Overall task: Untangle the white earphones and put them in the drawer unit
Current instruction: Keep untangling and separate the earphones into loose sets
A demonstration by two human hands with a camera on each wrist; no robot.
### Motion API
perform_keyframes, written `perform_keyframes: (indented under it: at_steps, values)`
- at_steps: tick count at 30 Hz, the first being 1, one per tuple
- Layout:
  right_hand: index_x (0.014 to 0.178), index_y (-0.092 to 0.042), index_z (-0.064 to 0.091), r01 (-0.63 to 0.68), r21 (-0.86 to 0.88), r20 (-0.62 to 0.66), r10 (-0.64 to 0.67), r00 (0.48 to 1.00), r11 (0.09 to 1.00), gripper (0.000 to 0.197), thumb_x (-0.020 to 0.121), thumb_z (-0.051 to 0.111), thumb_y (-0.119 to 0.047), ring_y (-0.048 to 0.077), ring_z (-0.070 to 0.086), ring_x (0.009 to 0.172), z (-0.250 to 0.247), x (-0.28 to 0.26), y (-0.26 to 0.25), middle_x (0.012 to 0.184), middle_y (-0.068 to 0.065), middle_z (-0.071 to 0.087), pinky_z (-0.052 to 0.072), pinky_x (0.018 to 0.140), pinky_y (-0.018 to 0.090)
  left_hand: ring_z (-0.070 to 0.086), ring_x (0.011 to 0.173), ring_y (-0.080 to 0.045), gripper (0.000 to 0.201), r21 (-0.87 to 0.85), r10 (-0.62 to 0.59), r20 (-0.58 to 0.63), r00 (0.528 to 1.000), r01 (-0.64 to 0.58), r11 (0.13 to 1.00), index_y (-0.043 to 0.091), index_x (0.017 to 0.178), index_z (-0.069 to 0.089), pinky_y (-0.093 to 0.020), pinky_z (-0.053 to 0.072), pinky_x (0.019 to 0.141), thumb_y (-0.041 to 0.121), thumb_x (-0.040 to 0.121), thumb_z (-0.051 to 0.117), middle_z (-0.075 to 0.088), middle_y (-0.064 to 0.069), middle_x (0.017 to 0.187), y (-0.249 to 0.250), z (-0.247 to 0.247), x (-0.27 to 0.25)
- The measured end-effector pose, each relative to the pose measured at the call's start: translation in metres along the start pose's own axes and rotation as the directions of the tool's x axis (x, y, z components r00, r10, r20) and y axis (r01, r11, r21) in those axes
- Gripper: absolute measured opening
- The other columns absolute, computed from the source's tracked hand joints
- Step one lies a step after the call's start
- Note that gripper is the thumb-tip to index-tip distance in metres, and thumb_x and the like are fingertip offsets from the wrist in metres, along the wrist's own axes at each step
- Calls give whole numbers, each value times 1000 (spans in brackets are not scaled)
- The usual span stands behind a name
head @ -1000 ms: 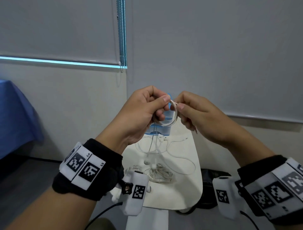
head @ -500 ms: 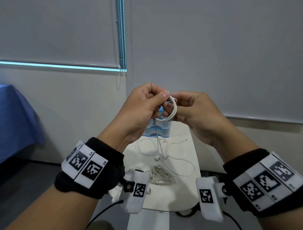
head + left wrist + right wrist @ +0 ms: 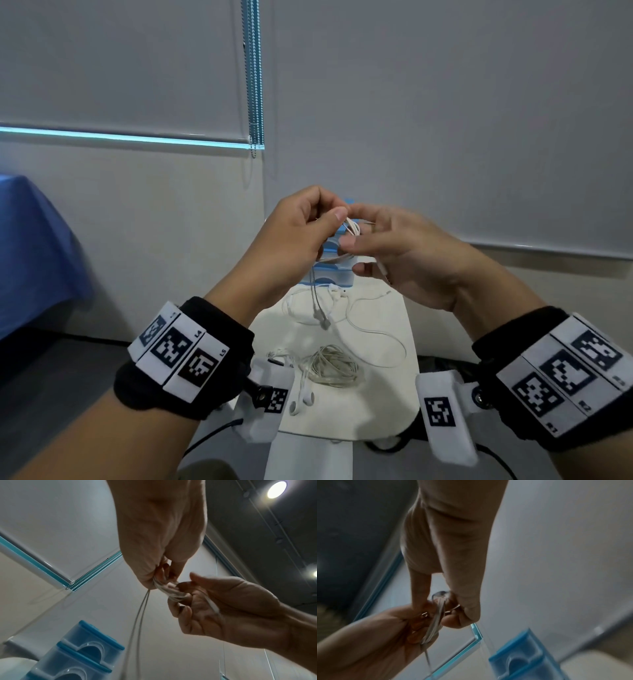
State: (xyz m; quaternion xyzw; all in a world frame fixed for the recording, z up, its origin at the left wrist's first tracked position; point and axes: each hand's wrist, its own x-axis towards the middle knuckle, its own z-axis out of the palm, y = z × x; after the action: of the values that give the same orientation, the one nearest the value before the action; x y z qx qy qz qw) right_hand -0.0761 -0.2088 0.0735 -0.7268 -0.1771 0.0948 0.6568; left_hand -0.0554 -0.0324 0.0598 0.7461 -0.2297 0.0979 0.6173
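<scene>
White earphones (image 3: 351,229), coiled and pinched between left hand (image 3: 301,236) and right hand (image 3: 394,253), may re-knot if tugged.

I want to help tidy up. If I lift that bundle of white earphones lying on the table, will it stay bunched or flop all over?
Probably floppy: the tangled earphones on the table are thin cord in loose loops, so strands would likely sag and dangle. Its earbuds already trail off to one side and may swing. It looks light for its size.
</scene>
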Motion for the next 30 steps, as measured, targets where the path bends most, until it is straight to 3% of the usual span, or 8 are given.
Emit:
perform_keyframes:
  at_steps: [4, 7, 12, 16, 18, 21, 24, 30]
  values:
    - [155, -17, 41, 43, -386, -159, -112, 981, 921, 69, 94, 69, 1, 12, 73, 86, 6, 1, 0, 100, 8, 73, 57, 68, 25, 54, 56, 3, 17, 105, 7, -52, 999, -1, 994, 16, 97, 71, -20, 41, 62, 22, 106, 57, 66, 11, 81, -4, -1, 2]
    - [156, -17, 39, -26, -614, -205, -127, 971, 789, 64, 99, 60, 1, 18, 77, 82, 12, 2, 1, 98, 9, 76, 65, 71, 41, 60, 66, -2, 16, 205, 3, -89, 996, 15, 979, 20, 95, 71, -31, 48, 66, 25, 104, 59, 70, 7, 88, -6, -1, 3]
    - [102, -29, 69, -57, -901, -226, -354, 908, 430, 14, 98, 63, -17, 14, 67, 84, -1, -13, -27, 85, -6, 75, 56, 78, 40, 55, 71, -13, 20, 330, 2, -42, 999, 12, 944, 16, 88, 70, -32, 46, 69, 30, 101, 63, 67, 0, 81, -9, -5, 2]
    - [93, -36, 70, -107, -954, -220, -413, 884, 278, 10, 98, 66, -29, 14, 44, 103, -7, -9, -16, 100, -12, 56, 32, 85, 34, 40, 55, -8, 25, 106, -58, 100, 993, 48, 993, 8, 85, 64, -23, 38, 57, 25, 104, 60, 49, 12, 60, -4, 0, 0]
    - [90, -36, 71, -49, -937, -212, -451, 867, 347, 12, 95, 70, -25, 7, 45, 90, -7, -4, -4, 94, -14, 53, 35, 80, 26, 35, 53, -9, 24, 2, -56, 125, 990, 56, 998, 7, 87, 63, -21, 34, 53, 22, 106, 58, 44, 10, 59, -2, 3, 0]
    - [84, -19, 75, 105, -672, -323, -417, 850, 733, 11, 91, 76, -12, 3, 58, 63, -3, 1, 9, 72, -14, 67, 43, 66, 14, 35, 51, -9, 23, -99, -33, 99, 995, 43, 994, 6, 88, 62, -21, 34, 52, 19, 106, 57, 44, 8, 59, -3, 8, -1]
    - [93, -2, 76, 178, -193, -361, -238, 902, 965, 4, 90, 73, -2, 31, 75, 83, 8, 2, 13, 87, 13, 78, 61, 82, 38, 48, 56, -9, 21, -108, 7, -6, 1000, -8, 994, 8, 88, 63, -23, 44, 58, 20, 104, 60, 57, 7, 65, -5, 10, 0]
    - [120, -12, 58, 104, 359, -286, 3, 958, 927, 35, 90, 57, 8, 21, 70, 74, 15, 1, 0, 83, 11, 74, 53, 77, 32, 56, 64, -9, 22, 32, 75, -120, 990, -72, 997, 11, 88, 63, -31, 50, 65, 27, 102, 64, 63, 8, 69, -10, 5, 4]
